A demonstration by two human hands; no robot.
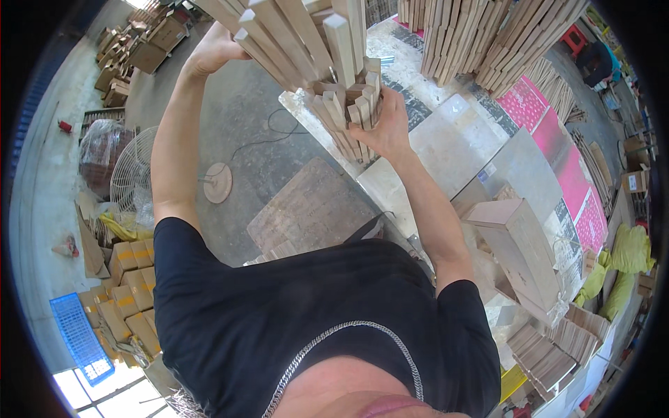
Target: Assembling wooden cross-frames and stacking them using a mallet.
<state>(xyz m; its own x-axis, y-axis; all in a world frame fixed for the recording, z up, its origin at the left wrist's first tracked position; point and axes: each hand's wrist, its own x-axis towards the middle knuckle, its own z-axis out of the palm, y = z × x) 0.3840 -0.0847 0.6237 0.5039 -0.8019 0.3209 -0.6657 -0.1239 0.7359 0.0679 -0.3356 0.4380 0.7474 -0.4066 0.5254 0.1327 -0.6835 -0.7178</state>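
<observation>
A tall bundle of pale wooden slats stands upright at the top middle, its upper ends fanning apart. My left hand is closed on the bundle's left side, thumb toward the slats and the other fingers partly hidden. Lower down, a cluster of shorter-looking slat ends stands at the worktable's left edge. My right hand grips this cluster from the right, its thumb across the near side and its fingers round the far side.
Taller stacks of slats stand farther right on the worktable. A wooden box sits near my right elbow. On the floor to the left are a round fan, cartons and a blue crate. Pink patterned sheets line the right side.
</observation>
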